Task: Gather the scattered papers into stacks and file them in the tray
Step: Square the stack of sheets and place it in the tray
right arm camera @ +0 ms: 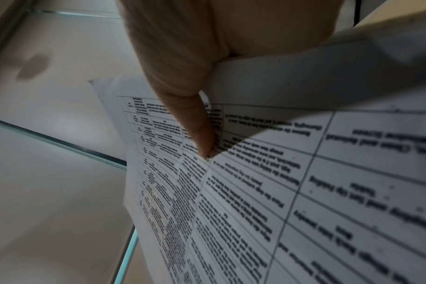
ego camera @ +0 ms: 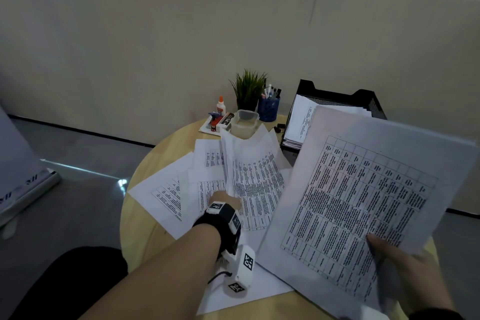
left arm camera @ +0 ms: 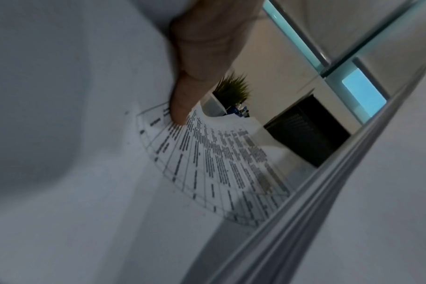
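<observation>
The right hand (ego camera: 405,265) pinches a stack of papers (ego camera: 363,202) at its 5 o'clock corner, thumb on the printed face, holding it tilted above the tabletop (ego camera: 155,161). The left hand (ego camera: 224,200) grips a curled sheet (ego camera: 253,169) lifted from the scattered papers (ego camera: 168,189) at the tabletop's centre; its fingers (left arm camera: 197,63) curl over the sheet's edge. The black tray (ego camera: 368,101), holding papers, sits at 1 o'clock.
</observation>
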Tool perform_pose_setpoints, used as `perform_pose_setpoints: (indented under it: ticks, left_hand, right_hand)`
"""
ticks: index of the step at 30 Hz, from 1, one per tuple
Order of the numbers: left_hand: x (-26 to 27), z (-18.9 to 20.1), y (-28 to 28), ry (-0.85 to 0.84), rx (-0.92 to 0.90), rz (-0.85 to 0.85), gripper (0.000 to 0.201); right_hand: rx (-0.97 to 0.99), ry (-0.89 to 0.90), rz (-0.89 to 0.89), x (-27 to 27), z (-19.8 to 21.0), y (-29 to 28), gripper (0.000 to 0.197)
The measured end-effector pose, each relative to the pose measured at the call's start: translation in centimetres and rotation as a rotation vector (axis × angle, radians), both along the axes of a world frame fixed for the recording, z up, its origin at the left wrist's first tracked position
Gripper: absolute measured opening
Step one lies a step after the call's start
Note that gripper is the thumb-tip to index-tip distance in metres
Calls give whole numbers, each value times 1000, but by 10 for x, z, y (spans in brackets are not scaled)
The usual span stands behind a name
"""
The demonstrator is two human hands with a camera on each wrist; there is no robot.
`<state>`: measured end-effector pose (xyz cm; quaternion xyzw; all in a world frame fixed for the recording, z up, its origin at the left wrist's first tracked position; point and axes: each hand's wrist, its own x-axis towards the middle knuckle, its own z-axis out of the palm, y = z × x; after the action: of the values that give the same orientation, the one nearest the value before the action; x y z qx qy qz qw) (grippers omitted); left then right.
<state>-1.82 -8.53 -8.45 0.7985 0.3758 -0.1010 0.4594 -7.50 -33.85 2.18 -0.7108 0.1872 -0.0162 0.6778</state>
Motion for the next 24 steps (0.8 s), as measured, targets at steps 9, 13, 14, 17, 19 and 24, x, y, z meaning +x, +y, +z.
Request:
perform_pose_setpoints:
  ticks: [9,13,14,17,19,24]
  left_hand:
    - [-70,-8,23,40,67,-33,63]
    - [-91,-20,29,129,185,-88,66]
    - [-92,-21,30,147,263,-86,72]
    - [-85,-20,34,158,380,4,106]
    - [-75,-19,35,171,380,70,109]
    - [-58,-12,29,187,245,153,60]
  right_hand:
    - [123,-67,66,11,-64,-67,18]
    - [108,-74,91,4,-64,-64,20]
    - [88,-66,88,2,-62,-63,20]
    - [53,-60,92,-4,-60,-59,20]
    - [40,-29,118,-6,-58,-56,38]
    - [-33,-25,115,-14,-51,-46,77]
